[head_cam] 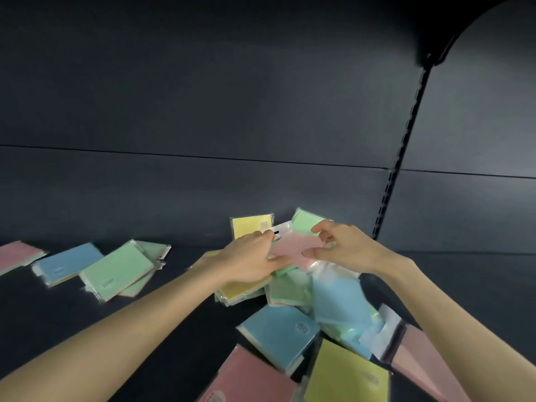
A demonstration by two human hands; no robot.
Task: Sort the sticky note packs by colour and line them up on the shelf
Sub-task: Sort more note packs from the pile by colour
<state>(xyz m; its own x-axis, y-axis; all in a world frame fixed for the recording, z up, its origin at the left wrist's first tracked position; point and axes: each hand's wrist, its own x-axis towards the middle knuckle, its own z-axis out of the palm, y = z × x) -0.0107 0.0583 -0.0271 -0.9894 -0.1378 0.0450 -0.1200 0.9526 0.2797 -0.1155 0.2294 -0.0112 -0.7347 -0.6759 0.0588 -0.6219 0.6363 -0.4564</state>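
Over on the left of the dark shelf (43,309), a blue pack (68,264) and a green pack (116,271) are laid flat, just beside each other. Mid-shelf, a pink pack (293,249) is held over the messy pile (290,329), pinched by the left hand (249,258) and the right hand (342,246).

Dim, soft motion blur, wide-angle bending at edges.

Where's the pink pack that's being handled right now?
Head view, right of centre: left hand and right hand hold the pink pack above the pile, in front of the yellow pack and green pack at the back panel.
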